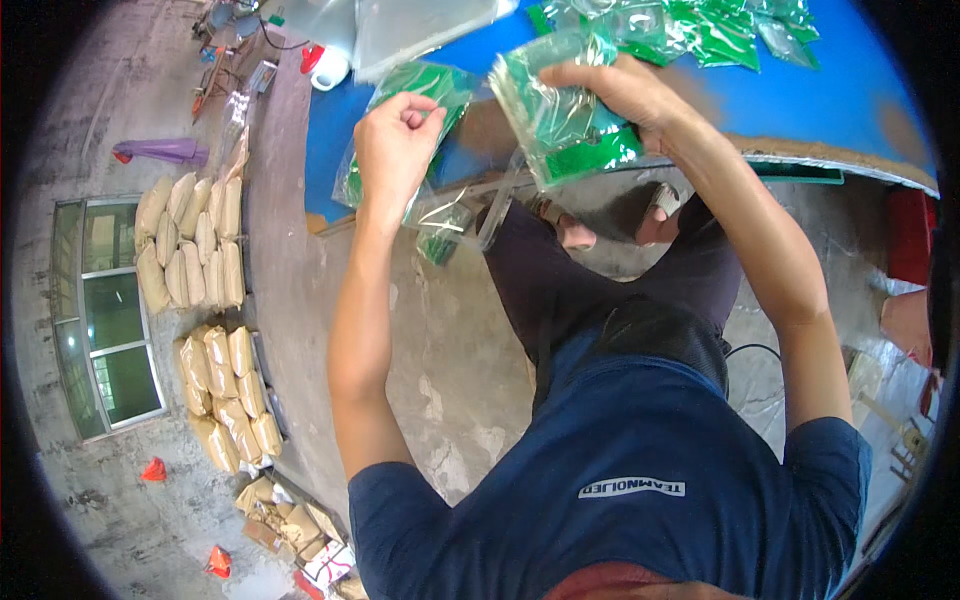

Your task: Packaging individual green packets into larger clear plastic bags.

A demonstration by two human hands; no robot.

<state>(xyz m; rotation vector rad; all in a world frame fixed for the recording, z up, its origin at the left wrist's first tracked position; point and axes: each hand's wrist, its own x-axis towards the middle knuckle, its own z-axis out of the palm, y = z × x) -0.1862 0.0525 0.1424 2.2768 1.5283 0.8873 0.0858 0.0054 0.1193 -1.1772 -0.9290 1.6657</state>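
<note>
My right hand (625, 90) is wrapped round a stack of clear-and-green plastic bags (575, 140), thumb across the top, held over the table's near edge. To its left, my left hand (400, 140) is closed, with thumb and fingertips pinched together. What the pinch holds, if anything, is too small to make out. Behind and under that hand is another green-printed plastic bag (455, 85), partly covered by my fingers. Clear film with a green patch (435, 248) hangs below the table edge between my forearm and my knee.
The blue table (330, 170) has a worn brown edge. On it are clear plastic sheets (420, 30), a red-and-white bottle (325, 68) and a pile of green bags (690, 30). Stacked tan sacks (195, 240) stand at the left; a red box (908, 235) is at the right.
</note>
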